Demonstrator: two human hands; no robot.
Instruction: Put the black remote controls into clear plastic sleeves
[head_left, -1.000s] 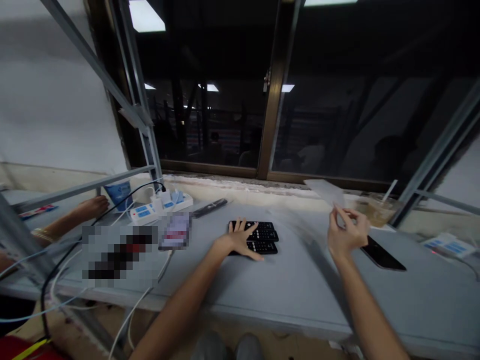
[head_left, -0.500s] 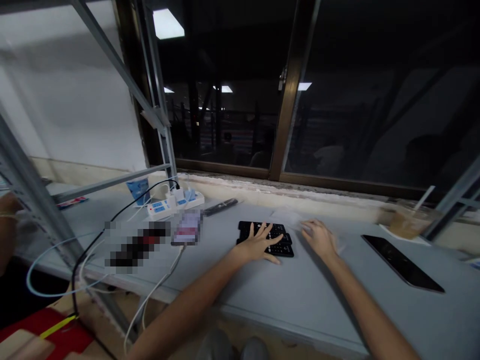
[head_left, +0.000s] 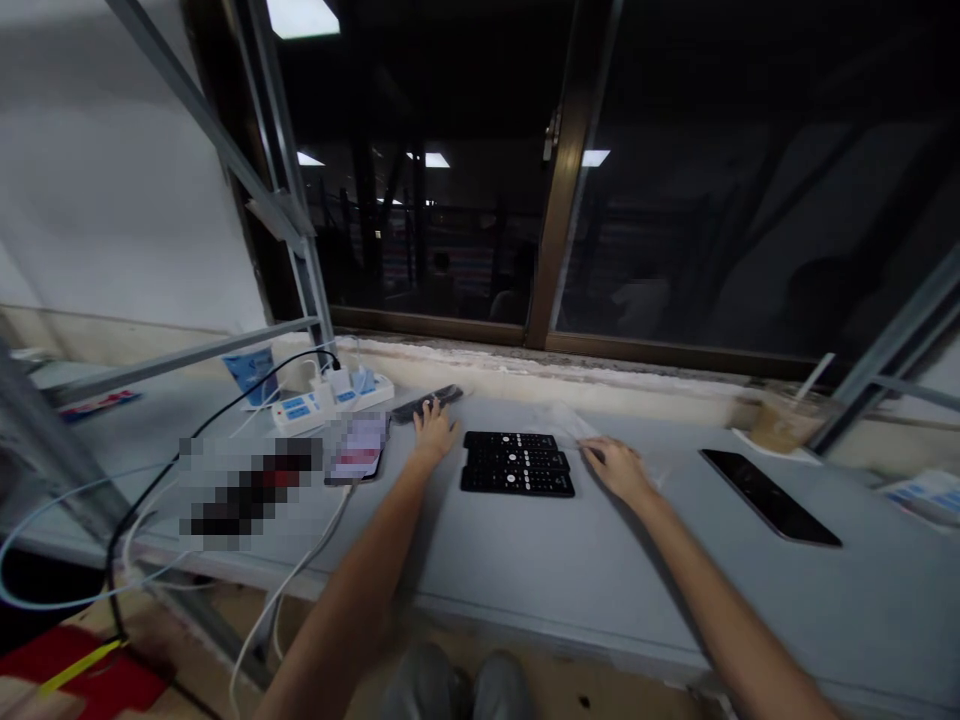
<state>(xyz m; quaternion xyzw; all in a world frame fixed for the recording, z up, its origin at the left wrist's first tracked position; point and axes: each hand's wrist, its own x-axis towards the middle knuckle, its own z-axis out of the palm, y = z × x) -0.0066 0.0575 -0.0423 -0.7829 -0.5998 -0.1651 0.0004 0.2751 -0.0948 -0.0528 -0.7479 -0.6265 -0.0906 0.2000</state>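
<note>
Three black remote controls point(head_left: 517, 464) lie side by side on the grey table, buttons facing up. My left hand point(head_left: 435, 432) is left of them, fingers spread, its fingertips over the near edge of another dark remote control point(head_left: 409, 408) that seems wrapped in clear plastic. Whether they press on it I cannot tell. To the right of the remotes, my right hand point(head_left: 619, 470) rests low over the table. Its fingers are pinched at the edge of a crumpled clear plastic bag point(head_left: 568, 422), partly hidden by the hand.
Leftward are a phone point(head_left: 358, 447) on a white cable, a white power strip point(head_left: 334, 403) with plugs, a blue packet point(head_left: 251, 375) and a blurred-out item. A black tablet point(head_left: 770, 497) and an iced drink cup point(head_left: 785, 422) stand right. Metal posts and a window border the table.
My left hand has lifted off the black remotes and moved left to the wrapped one. My right hand stays by the plastic bag. The view has shifted slightly.
</note>
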